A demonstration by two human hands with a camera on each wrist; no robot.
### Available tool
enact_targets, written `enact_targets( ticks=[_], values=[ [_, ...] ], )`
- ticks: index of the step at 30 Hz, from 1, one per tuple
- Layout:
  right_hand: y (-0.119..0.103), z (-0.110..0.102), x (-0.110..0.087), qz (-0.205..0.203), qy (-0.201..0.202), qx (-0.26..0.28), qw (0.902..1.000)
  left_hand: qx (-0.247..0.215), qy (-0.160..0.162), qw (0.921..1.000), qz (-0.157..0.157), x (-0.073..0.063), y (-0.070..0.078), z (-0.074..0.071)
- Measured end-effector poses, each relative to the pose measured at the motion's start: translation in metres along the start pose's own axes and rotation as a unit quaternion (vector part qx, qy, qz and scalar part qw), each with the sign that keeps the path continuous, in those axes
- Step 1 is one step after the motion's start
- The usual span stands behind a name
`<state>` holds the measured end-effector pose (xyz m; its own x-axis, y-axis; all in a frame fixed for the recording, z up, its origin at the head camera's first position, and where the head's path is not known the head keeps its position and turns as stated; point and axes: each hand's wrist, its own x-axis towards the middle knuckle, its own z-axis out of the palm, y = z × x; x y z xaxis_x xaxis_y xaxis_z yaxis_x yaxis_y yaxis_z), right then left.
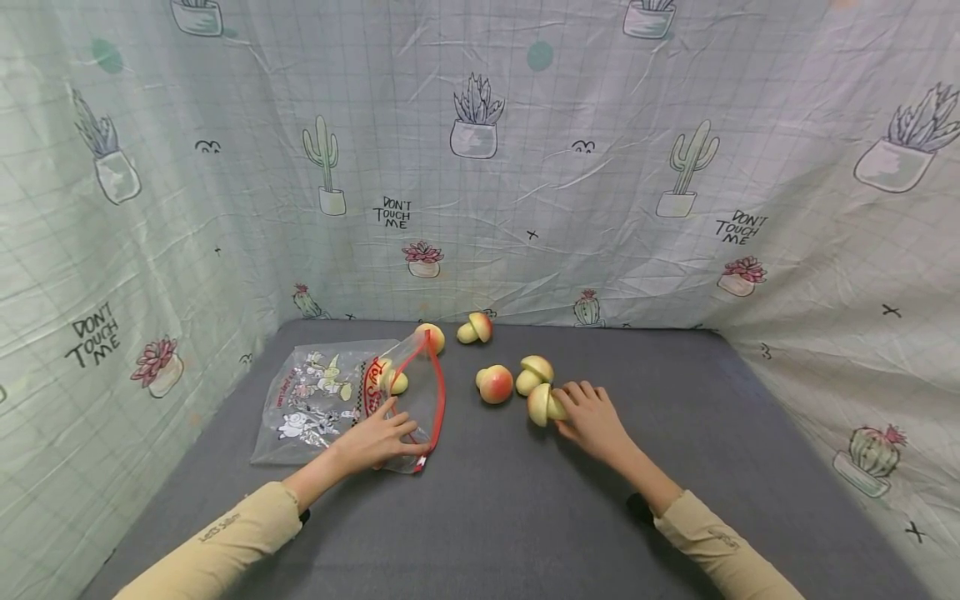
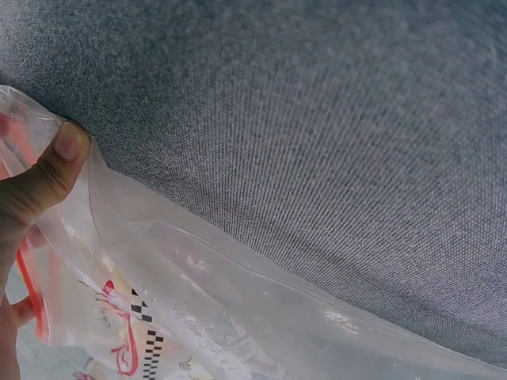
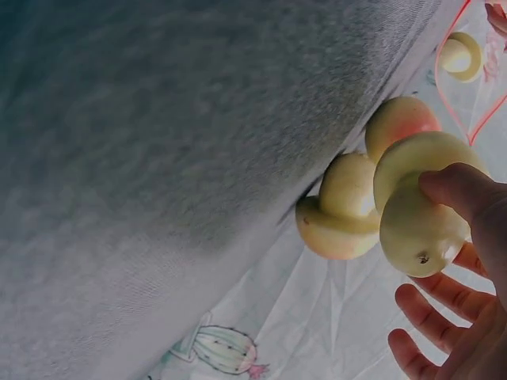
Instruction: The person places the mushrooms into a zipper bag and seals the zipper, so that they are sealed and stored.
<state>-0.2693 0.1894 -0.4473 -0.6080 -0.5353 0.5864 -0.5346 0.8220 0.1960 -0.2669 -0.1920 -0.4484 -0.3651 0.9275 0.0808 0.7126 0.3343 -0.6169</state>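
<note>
Visibly, there are six yellowish pieces point(image 1: 538, 404) and one bag point(image 1: 322, 407).

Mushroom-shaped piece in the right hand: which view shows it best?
The right wrist view: the mushroom-shaped piece appears large, cap and stem both visible, though the thumb of the right hand overlaps it. The head view shows it small, partly hidden by fingers. The left wrist view doesn't show it.

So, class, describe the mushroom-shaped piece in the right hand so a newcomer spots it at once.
On the grey table, look right of the clear bag for three clustered mushroom-shaped pieces. The piece lowest in the head view is yours: unlike its neighbours, the right hand holds it.
</note>
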Motion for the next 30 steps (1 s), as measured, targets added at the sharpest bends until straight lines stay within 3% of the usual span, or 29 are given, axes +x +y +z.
enact_targets(
  ticks=[11,30],
  values=[
    [-0.01,0.004,0.011,-0.033,0.029,0.008,0.999,-0.001,-0.004,1.0,-0.001,-0.001,0.0,0.0],
    [-0.026,0.012,0.025,-0.044,0.021,0.008,0.9988,-0.006,-0.01,0.9999,-0.002,0.001,0.0,0.001]
  ],
)
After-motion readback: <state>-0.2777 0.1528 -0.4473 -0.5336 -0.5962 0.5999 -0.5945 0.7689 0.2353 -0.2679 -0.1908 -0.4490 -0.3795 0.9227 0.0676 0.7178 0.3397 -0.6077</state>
